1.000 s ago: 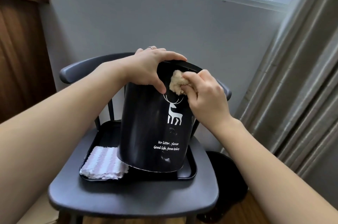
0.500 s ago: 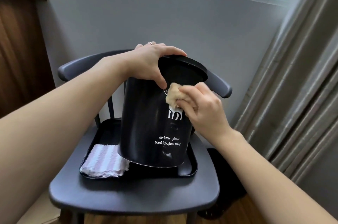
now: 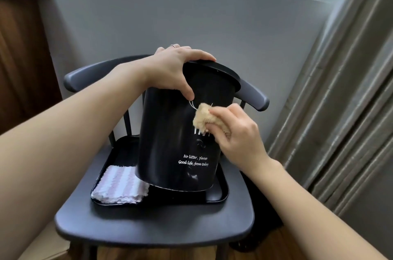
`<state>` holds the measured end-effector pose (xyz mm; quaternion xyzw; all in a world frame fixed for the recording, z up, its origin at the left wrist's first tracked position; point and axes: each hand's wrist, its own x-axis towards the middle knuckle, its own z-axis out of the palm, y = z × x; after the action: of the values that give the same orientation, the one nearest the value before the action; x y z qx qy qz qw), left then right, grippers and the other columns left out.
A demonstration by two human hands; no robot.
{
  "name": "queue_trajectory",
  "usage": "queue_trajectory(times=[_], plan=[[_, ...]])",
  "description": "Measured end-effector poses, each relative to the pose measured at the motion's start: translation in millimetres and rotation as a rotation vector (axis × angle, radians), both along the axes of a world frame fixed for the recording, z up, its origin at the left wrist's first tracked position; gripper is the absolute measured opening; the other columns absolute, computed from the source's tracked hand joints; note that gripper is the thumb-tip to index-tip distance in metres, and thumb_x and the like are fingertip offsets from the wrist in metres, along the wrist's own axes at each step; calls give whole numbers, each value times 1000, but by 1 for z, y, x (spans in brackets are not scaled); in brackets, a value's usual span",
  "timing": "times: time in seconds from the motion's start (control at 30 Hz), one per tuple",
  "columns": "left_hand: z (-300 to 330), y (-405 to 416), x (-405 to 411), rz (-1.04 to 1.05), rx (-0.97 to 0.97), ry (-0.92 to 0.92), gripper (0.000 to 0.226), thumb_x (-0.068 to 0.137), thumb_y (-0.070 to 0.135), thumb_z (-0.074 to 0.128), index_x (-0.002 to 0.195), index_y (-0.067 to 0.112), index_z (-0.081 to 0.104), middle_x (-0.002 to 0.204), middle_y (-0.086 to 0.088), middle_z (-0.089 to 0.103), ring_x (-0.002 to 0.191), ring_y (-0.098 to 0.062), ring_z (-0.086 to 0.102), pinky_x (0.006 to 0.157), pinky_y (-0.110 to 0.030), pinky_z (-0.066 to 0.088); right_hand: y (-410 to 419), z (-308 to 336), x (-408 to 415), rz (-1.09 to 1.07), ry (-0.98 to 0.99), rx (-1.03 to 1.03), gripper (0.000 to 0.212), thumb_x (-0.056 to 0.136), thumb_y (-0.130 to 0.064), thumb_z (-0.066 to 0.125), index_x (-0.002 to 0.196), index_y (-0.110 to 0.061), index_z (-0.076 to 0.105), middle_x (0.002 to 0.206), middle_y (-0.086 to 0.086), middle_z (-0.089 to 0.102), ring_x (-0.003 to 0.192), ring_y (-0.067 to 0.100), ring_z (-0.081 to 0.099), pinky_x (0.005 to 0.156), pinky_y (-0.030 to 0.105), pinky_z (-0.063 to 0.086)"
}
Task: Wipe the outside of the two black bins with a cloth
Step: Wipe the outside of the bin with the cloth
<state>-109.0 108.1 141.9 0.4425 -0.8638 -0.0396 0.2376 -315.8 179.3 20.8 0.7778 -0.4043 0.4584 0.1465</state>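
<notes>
Head view: chair point(image 3: 148, 225), grey wall point(image 3: 191, 15)

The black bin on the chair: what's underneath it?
The bin is tilted on a black tray on the chair seat. A striped folded cloth lies beside its base. The tray floor directly beneath the bin is hidden.

A dark grey wooden chair point(image 3: 148, 225) with a curved backrest carries the items. A black rectangular tray point(image 3: 219, 193) lies directly on its seat, set toward the rear edge, its front rim well back from the seat's front edge. The chair stands on a wooden floor point(image 3: 297, 245).
</notes>
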Motion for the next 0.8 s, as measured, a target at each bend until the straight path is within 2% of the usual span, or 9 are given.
queue_trajectory(times=[0.07,0.2,0.33,0.4,0.47,0.63,0.7,0.8], plan=[[0,-1,0,0,-4,6,94,64,29,92,139,59,44,127,14,54,118,-6,27,114,-35,21,11,-21,-4,76,80,19,25,85,-11,73,109,-7,71,86,7,56,73,26,57,65,41,53],[-1,-2,1,-3,4,38,93,64,27,92,138,60,46,129,17,53,114,-3,25,105,-30,19,21,-37,-10,123,167,58,25,86,-8,71,110,-9,73,84,6,57,72,25,57,56,40,53],[0,-1,1,18,14,42,93,65,27,92,139,60,45,115,20,49,110,-2,24,103,-29,20,3,-13,-5,-24,9,2,24,85,-7,73,109,-6,71,87,8,58,78,27,59,66,41,54],[0,0,1,22,19,49,93,66,26,92,139,59,45,116,20,48,110,-2,23,102,-29,20,-1,-8,-2,-63,-50,11,25,85,-9,73,110,-7,70,88,7,58,79,26,59,68,40,53],[0,0,2,25,23,61,93,66,25,93,139,59,46,117,19,49,110,0,23,102,-29,20,3,-19,-1,-18,-18,6,25,85,-8,74,109,-7,69,87,7,57,77,26,58,67,40,53],[-1,1,6,22,63,93,92,66,23,92,136,62,47,105,32,43,112,-3,23,100,-28,20,24,-54,-10,134,120,72,23,88,-11,68,111,-9,72,84,5,56,72,23,55,54,39,52],[-1,2,7,22,63,91,92,67,23,92,137,61,46,104,35,42,112,-3,23,101,-28,20,18,-48,-10,101,100,66,23,87,-8,68,109,-8,72,85,6,58,74,25,57,58,40,53],[-2,1,6,25,55,96,92,67,23,92,138,60,47,102,36,40,105,1,23,100,-28,20,4,-29,-2,-5,-88,46,23,85,-9,68,108,-8,69,88,5,58,77,23,59,71,35,51]])
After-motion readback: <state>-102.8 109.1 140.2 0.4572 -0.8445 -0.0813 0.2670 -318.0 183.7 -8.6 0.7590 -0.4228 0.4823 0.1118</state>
